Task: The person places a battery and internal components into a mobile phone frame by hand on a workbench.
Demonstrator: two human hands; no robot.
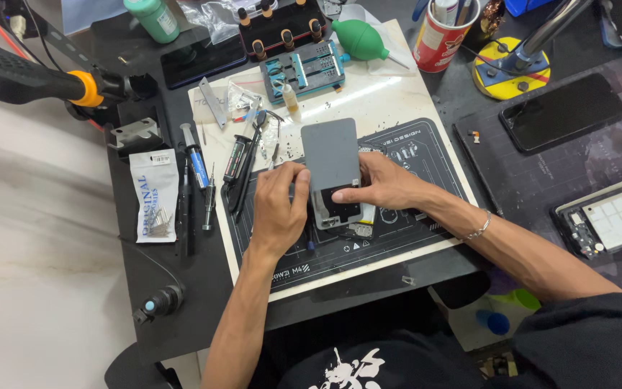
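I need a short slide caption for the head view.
Left hand and right hand hold a grey phone on a repair mat.

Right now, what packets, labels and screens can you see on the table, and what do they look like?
Small packet: left of the mat, white plastic bag with blue lettering, tiny metal parts inside.
Dark phone: right side, black blank screen, flat.
Second dark phone: top left, black blank screen.
Red cup: top, round, white label, holding tools.
Green bottle: top left, white label.
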